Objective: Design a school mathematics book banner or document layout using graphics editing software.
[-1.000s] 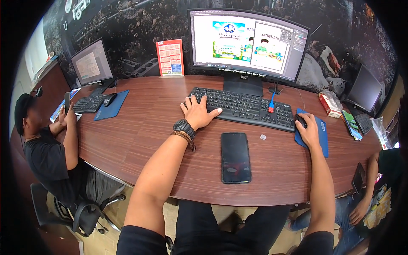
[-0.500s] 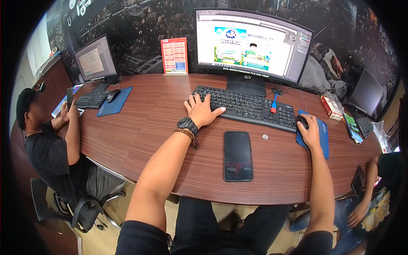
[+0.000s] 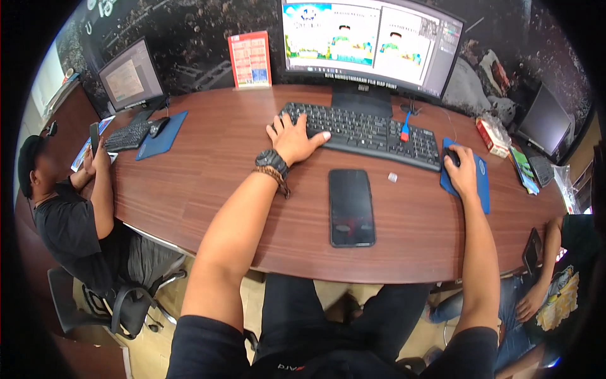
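My left hand (image 3: 291, 140) rests with spread fingers on the left end of a black keyboard (image 3: 360, 131). A dark watch (image 3: 271, 161) and a beaded bracelet circle that wrist. On the right, my right hand (image 3: 462, 170) is wrapped over a black mouse (image 3: 452, 156), which it partly hides, on a blue mouse pad (image 3: 481, 189). Behind the keyboard stands a monitor (image 3: 369, 41) with colourful cover artwork in an editing window. Between my forearms a dark-screened phone (image 3: 351, 207) lies flat, and a small whitish square piece (image 3: 392, 177) sits beside it.
A red-tipped blue cable (image 3: 405, 129) lies over the keyboard. A red-and-white calendar (image 3: 250, 60) stands at the back. To the left, a seated person (image 3: 69, 215) holds a phone near another monitor (image 3: 131, 74). A small red-and-white box (image 3: 492, 137) and a second seated person (image 3: 562, 278) are at right.
The whole view has shifted, so the desk sits higher in it. On the monitor, a second artwork panel now shows beside the first. My right hand and the mouse have moved slightly on the pad.
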